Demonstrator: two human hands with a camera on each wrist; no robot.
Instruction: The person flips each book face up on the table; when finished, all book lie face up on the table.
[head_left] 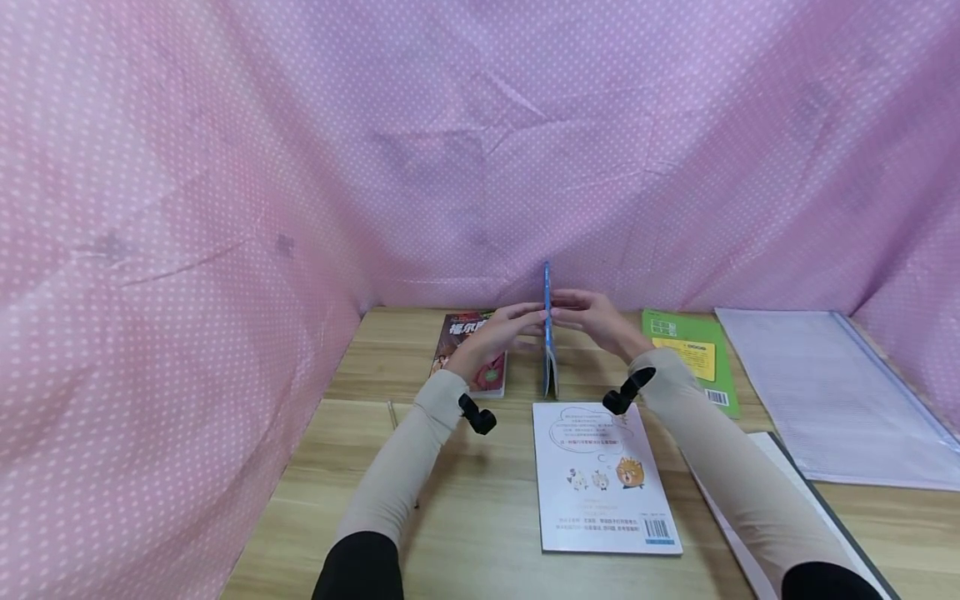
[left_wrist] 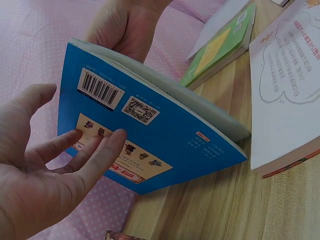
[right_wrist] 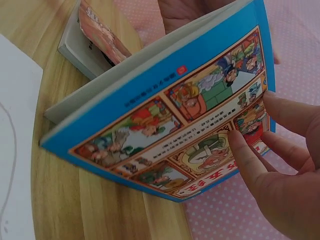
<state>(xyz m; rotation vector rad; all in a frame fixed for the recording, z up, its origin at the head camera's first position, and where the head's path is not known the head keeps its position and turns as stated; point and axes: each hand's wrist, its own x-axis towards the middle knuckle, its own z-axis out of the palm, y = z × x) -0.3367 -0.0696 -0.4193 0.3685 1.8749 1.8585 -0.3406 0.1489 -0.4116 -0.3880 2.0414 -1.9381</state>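
A blue-covered book (head_left: 548, 337) stands upright on its edge on the wooden table, its pages slightly parted at the near end. My left hand (head_left: 498, 332) touches its back cover, which bears a barcode and a QR code in the left wrist view. On the other side, my right hand (head_left: 592, 321) rests fingertips on the front cover (right_wrist: 215, 107), printed with framed cartoon scenes. Fingers of both hands are extended, with the book between them. Just in front lies a white book (head_left: 600, 521) with small animal drawings and a barcode.
Left of the blue book lies a dark red book (head_left: 491, 379), partly behind my left hand. A green book (head_left: 723, 358) lies to the right, beside a translucent plastic folder (head_left: 817, 392). A dark-edged white board (head_left: 783, 467) is under my right forearm. Pink dotted cloth (head_left: 465, 192) hangs behind.
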